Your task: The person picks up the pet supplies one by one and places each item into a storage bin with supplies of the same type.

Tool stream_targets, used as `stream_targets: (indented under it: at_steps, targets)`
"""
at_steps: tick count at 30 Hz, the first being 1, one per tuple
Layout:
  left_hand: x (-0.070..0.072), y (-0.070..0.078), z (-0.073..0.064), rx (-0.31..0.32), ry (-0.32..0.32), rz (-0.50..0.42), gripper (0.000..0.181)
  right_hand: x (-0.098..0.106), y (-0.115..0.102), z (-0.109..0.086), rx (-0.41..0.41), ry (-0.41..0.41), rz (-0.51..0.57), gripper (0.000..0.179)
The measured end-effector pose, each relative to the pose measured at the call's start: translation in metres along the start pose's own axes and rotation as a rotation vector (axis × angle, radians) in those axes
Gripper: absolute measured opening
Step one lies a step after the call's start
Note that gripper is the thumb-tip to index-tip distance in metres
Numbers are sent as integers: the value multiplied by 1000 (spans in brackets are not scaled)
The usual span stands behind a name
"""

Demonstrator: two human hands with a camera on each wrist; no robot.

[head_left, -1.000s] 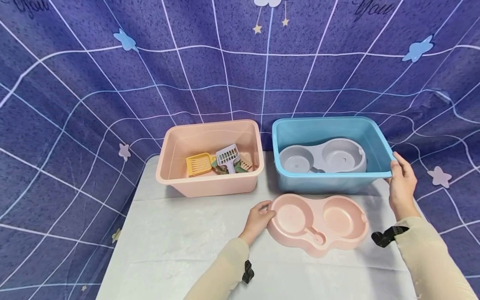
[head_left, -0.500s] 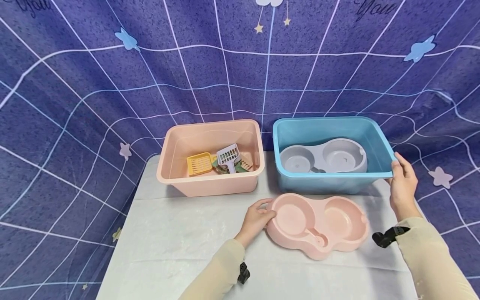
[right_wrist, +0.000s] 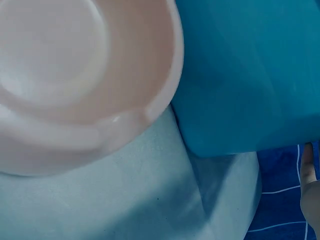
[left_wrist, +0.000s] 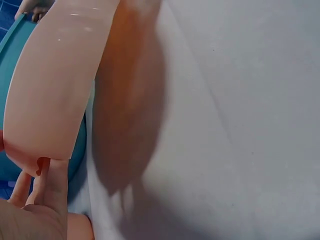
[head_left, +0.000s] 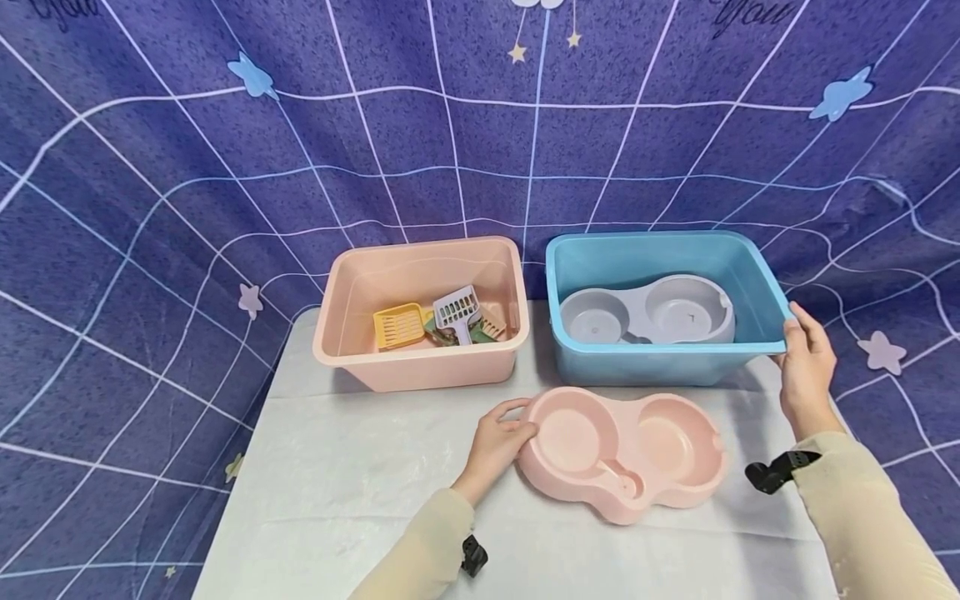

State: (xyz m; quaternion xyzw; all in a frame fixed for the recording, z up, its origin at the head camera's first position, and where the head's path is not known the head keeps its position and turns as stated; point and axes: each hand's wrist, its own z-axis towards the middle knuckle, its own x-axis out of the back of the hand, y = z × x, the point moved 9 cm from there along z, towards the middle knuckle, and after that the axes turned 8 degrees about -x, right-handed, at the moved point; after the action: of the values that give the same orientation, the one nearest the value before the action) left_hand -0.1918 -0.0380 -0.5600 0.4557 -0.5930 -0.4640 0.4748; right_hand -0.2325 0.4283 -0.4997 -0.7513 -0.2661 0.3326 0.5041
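Note:
A pink double pet bowl [head_left: 626,458], with two round hollows and a small spoon-shaped recess, is in front of the blue bin [head_left: 667,367]. My left hand [head_left: 487,446] grips its left edge, thumb on the rim and fingers underneath. In the left wrist view the pet bowl's side [left_wrist: 55,85] stands off the table, casting a shadow below. With my right hand [head_left: 807,371] I hold the front right corner of the bin's rim. Inside that bin lies a grey double pet bowl [head_left: 637,308]. Only part of my right hand [right_wrist: 310,185] shows in the right wrist view.
To the left stands a pink bin [head_left: 420,375] holding a yellow slotted litter scoop [head_left: 399,327], a pale purple litter scoop [head_left: 457,310] and some green pieces. A white cloth [head_left: 337,483] covers the table. Behind everything hangs a blue curtain [head_left: 480,142] with grid lines.
My left hand has drawn the pink pet bowl slightly to the left and toward me. My right hand stays on the blue bin's corner.

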Motion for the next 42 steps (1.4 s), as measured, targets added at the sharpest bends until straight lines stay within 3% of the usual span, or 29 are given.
stream_targets:
  at_steps: [6,12,16,27,33,42]
  targets:
    - [14,31,-15,4,18,-60,45,-1,0,0,10,1,-9,39]
    - [21,9,-7,10,32,-71,46,0,0,-1,15,-1,-14,40]
    - [25,8,-8,6,29,-78,48,0,0,-1,10,0,-14,40]
    - [31,23,-17,25,7,-102,49,0,1,1,7,-4,2,40]
    - [36,40,-18,12,0,-123,49,0,1,1,14,1,-18,39]
    - [42,48,-17,-35,30,-145,49,0,0,0,27,10,-25,39]
